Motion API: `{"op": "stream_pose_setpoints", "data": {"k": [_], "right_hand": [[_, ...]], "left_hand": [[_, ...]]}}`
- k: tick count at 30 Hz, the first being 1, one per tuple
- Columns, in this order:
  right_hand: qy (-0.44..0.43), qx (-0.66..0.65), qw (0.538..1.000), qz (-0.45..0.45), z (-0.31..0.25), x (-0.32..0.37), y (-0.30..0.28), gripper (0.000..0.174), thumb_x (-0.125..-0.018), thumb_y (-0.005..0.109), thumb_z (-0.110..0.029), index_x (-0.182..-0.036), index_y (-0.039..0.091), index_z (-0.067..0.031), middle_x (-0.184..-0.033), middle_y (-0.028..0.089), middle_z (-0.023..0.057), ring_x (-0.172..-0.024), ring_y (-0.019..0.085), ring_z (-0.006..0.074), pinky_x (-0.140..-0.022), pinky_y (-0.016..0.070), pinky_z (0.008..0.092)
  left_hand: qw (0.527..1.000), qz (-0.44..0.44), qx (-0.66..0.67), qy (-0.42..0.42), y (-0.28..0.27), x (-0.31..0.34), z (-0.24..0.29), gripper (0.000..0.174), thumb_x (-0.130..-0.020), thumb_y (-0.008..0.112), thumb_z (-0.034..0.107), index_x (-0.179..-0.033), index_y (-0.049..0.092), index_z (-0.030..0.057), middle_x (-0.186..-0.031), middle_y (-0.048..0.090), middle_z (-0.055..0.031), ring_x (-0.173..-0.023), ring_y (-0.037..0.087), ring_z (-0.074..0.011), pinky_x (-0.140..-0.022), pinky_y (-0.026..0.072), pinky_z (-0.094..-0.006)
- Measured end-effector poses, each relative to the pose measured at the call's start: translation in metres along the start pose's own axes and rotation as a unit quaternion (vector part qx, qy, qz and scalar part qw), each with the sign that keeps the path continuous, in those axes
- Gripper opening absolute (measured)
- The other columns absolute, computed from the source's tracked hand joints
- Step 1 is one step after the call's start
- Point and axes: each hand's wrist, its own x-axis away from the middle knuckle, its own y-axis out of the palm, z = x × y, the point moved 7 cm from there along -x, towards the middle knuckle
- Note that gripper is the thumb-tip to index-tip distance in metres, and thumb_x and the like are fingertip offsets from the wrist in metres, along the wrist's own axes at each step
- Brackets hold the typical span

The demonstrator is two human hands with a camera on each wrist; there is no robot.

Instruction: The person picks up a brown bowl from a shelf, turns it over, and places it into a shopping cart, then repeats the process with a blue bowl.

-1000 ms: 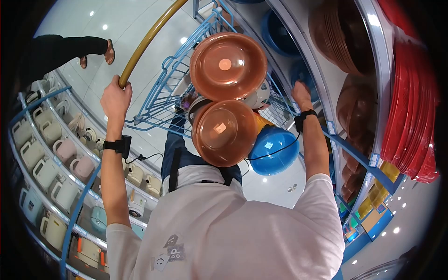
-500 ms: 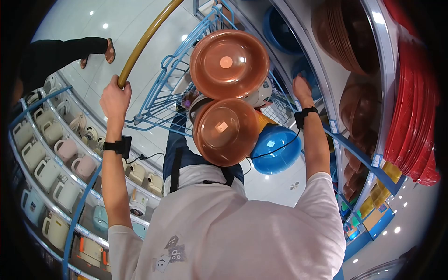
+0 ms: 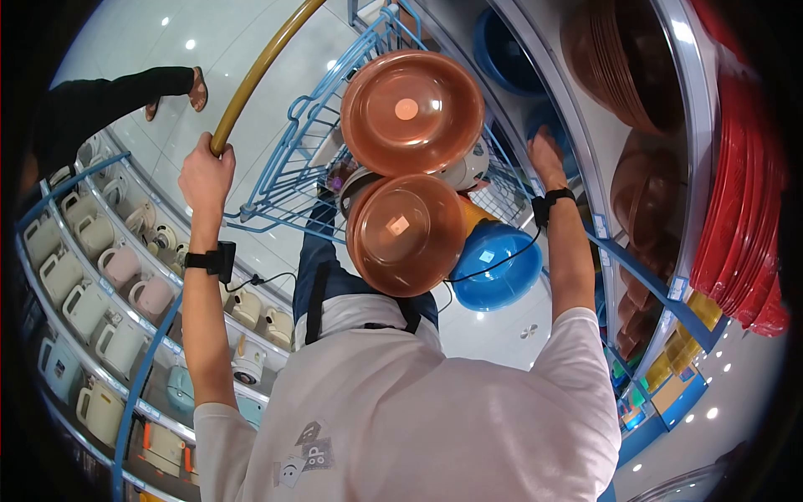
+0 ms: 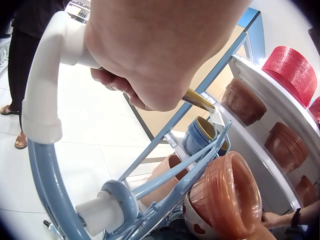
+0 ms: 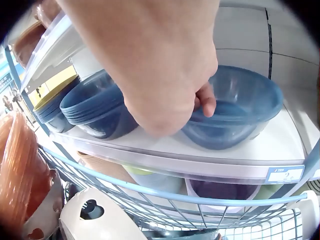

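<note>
My left hand (image 3: 207,174) grips the yellow-brown handle bar (image 3: 263,75) of a blue wire shopping cart (image 3: 293,151), its fingers curled round the bar. On the right, my right hand (image 3: 548,157) reaches onto a shelf, over a translucent blue basin (image 5: 245,100). A bent fingertip (image 5: 207,104) overlaps the basin's near rim in the right wrist view; the other fingers are hidden, so I cannot tell whether they hold it. Two groups of brown plastic basins, a larger one (image 3: 410,134) and a smaller one (image 3: 406,238), are piled on the cart beside a blue basin (image 3: 495,268).
Stacked blue basins (image 5: 97,107) stand left of the right hand on the shelf. Red wrapped basins (image 3: 736,209) are farther right. Pale kettles (image 3: 84,305) line the left shelves. Another person's leg (image 3: 125,88) is ahead on the left. A white container (image 5: 97,217) lies in the cart.
My right hand has moved slightly forward and to the right over the shelf. The left hand stays on the handle, and the basins on the cart sit nearly as before.
</note>
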Motion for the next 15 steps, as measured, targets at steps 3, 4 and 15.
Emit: {"op": "stream_pose_setpoints", "data": {"k": [3, 4, 15], "right_hand": [[-0.007, -0.016, 1.000, -0.018, 0.002, 0.002, 0.002, 0.040, -0.098, 0.054, -0.023, -0.127, 0.052, 0.0042, -0.106, 0.071, 0.0291, -0.098, 0.070, 0.0463, -0.086, 0.0566, 0.0523], [-0.016, -0.028, 0.999, -0.017, 0.002, 0.003, 0.003, 0.036, -0.099, 0.053, -0.023, -0.124, 0.054, 0.0021, -0.106, 0.071, 0.0289, -0.099, 0.069, 0.0474, -0.087, 0.0559, 0.0531], [-0.027, -0.043, 0.998, -0.038, -0.005, 0.021, -0.007, 0.035, -0.092, 0.060, -0.017, -0.122, 0.056, 0.0006, -0.116, 0.067, 0.0310, -0.110, 0.065, 0.0464, -0.096, 0.0523, 0.0530]], "left_hand": [[1.000, 0.003, -0.002, 0.001, 0.000, 0.000, 0.000, 0.023, -0.086, 0.067, 0.031, -0.095, 0.064, 0.0098, -0.080, 0.071, -0.0197, -0.080, 0.068, -0.0447, -0.070, 0.0542, -0.0519], [1.000, 0.002, -0.001, 0.000, 0.000, 0.000, 0.001, 0.023, -0.087, 0.066, 0.031, -0.096, 0.064, 0.0099, -0.080, 0.071, -0.0198, -0.080, 0.068, -0.0448, -0.070, 0.0542, -0.0521], [1.000, -0.015, -0.006, -0.005, 0.003, -0.002, -0.002, 0.026, -0.089, 0.064, 0.034, -0.098, 0.065, 0.0095, -0.083, 0.071, -0.0200, -0.083, 0.068, -0.0452, -0.072, 0.0542, -0.0522]]}}
